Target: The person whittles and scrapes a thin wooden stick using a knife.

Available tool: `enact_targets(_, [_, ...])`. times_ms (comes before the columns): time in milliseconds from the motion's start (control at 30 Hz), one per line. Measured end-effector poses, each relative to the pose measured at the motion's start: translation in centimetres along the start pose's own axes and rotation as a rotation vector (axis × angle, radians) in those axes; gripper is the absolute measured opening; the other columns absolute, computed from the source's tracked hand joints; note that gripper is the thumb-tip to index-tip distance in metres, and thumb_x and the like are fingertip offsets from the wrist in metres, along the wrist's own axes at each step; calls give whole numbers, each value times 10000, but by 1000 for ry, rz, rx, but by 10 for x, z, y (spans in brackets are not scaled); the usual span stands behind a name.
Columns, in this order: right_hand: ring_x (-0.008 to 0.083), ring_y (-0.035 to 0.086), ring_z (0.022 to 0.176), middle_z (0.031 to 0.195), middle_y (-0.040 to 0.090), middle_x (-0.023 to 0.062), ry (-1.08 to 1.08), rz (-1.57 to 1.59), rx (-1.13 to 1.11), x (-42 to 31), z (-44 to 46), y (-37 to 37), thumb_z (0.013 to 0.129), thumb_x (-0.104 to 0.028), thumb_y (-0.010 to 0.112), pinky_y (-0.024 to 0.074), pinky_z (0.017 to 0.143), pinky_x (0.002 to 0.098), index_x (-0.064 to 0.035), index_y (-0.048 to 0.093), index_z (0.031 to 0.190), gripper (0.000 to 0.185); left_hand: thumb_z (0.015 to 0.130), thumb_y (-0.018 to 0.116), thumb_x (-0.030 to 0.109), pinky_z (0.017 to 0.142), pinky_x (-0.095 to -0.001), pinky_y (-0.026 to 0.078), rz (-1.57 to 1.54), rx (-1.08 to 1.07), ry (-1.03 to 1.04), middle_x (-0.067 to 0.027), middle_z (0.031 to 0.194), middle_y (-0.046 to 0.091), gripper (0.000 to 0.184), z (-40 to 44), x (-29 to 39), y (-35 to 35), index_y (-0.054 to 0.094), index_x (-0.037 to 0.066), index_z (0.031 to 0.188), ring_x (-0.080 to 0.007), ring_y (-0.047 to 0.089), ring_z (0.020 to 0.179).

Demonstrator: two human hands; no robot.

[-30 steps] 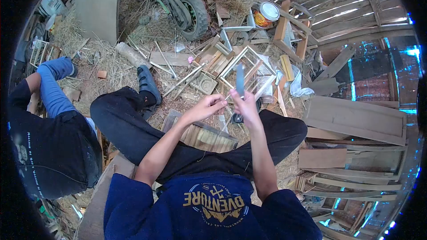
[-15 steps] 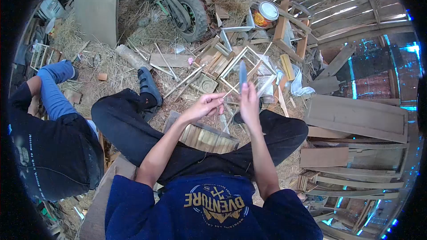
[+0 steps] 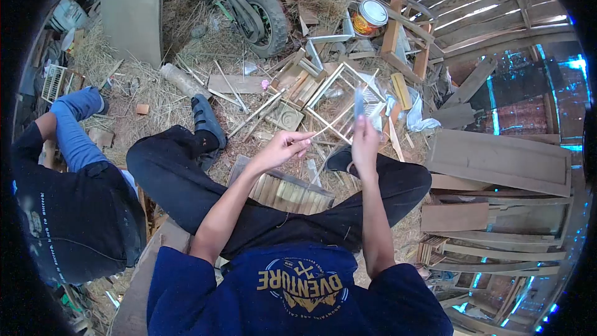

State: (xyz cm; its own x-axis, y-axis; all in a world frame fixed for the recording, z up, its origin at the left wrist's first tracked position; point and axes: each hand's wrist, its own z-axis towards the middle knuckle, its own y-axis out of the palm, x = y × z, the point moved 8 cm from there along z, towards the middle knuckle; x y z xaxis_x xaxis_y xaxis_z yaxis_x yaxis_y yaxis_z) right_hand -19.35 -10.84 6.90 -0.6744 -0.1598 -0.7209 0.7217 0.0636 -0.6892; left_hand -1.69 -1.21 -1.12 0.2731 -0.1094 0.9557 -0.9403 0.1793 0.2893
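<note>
My left hand (image 3: 283, 150) pinches a thin wooden stick (image 3: 319, 131) between thumb and fingertips, its free end pointing up and to the right. My right hand (image 3: 365, 144) is closed around the handle of a knife (image 3: 359, 103), whose blade stands upward and looks blurred. The blade is apart from the stick, to its right. Beyond both hands lies a frame of thin wooden strips (image 3: 336, 81) on the ground. Below them, between my legs, is a slatted wooden piece (image 3: 287, 195).
Another person in a black shirt (image 3: 74, 218) sits at my left. A motorbike wheel (image 3: 266, 23) and a lidded bucket (image 3: 369, 18) stand ahead. Wood scraps and straw cover the ground. Panels (image 3: 497, 160) lie on the right, and a concrete-like cylinder (image 3: 185, 79) lies ahead left.
My right hand with the knife has moved to the right and slightly down, away from the stick. My left hand has stayed nearly in place.
</note>
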Motion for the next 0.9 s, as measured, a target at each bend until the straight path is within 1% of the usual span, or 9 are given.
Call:
enact_targets(167, [341, 703, 730, 786, 673, 224, -92, -192, -266, -24, -26, 30, 1046, -353, 441, 476, 616, 442, -19, 650, 999, 397, 1005, 579, 166, 599, -229, 393, 148, 30, -20, 50, 705, 521, 370, -1, -10, 3, 590, 50, 1356, -44, 453, 652])
enact_targets(267, [316, 680, 665, 709, 651, 204, -105, -139, -112, -11, -15, 23, 1050, -356, 431, 467, 600, 433, -9, 655, 991, 417, 994, 594, 161, 587, -236, 397, 217, 79, -43, 49, 702, 526, 358, -2, 1, -2, 611, 48, 1333, -45, 455, 643])
enact_targets(333, [265, 613, 590, 643, 602, 181, 112, -37, -22, 6, -3, 8, 1056, -357, 420, 460, 587, 409, 7, 668, 981, 446, 992, 596, 158, 580, -239, 400, 220, 104, -56, 49, 700, 530, 352, -5, 4, -2, 618, 48, 1326, -46, 458, 637])
enact_targets(467, [399, 645, 655, 706, 628, 241, -208, -134, -88, -17, -32, 43, 1055, -341, 420, 467, 608, 455, -1, 676, 995, 429, 998, 586, 158, 571, -237, 403, 233, 141, 18, 46, 696, 540, 338, -2, -7, -3, 626, 37, 1311, -44, 466, 632])
enact_targets(500, [455, 635, 732, 757, 635, 269, -89, -191, -298, -21, -36, 54, 1055, -345, 419, 472, 632, 477, -1, 675, 1003, 432, 1001, 583, 160, 570, -235, 403, 249, 164, 50, 45, 695, 543, 333, -2, -1, -5, 629, 31, 1304, -44, 468, 632])
enact_targets(600, [377, 625, 633, 693, 609, 238, -98, -20, -96, -12, -28, 46, 1058, -363, 416, 453, 595, 458, 6, 663, 989, 449, 1005, 578, 166, 560, -232, 402, 169, 151, -64, 31, 694, 562, 324, -3, -1, -2, 632, 3, 1279, -44, 477, 626])
enact_targets(667, [200, 456, 535, 586, 490, 168, 92, 86, 2, 10, -18, 35, 1054, -363, 439, 384, 527, 418, 19, 648, 1001, 439, 1009, 573, 175, 564, -226, 404, 152, 142, -54, 27, 697, 567, 322, -3, -10, -1, 633, -9, 1267, -45, 484, 630])
enact_targets(767, [263, 505, 523, 595, 528, 197, -95, -4, -95, -2, -35, 59, 1047, -367, 454, 405, 534, 436, 0, 665, 1009, 425, 1017, 558, 190, 572, -227, 406, 104, 144, -61, 26, 697, 561, 329, -4, -7, -2, 631, -12, 1268, -50, 487, 634])
enact_targets(900, [288, 562, 554, 626, 560, 204, 17, -34, -166, 6, -34, 56, 1048, -390, 449, 431, 574, 448, 10, 666, 985, 460, 1033, 526, 213, 600, -234, 413, 145, 118, -66, 26, 711, 550, 363, -2, -6, -3, 593, 4, 1322, -58, 484, 651])
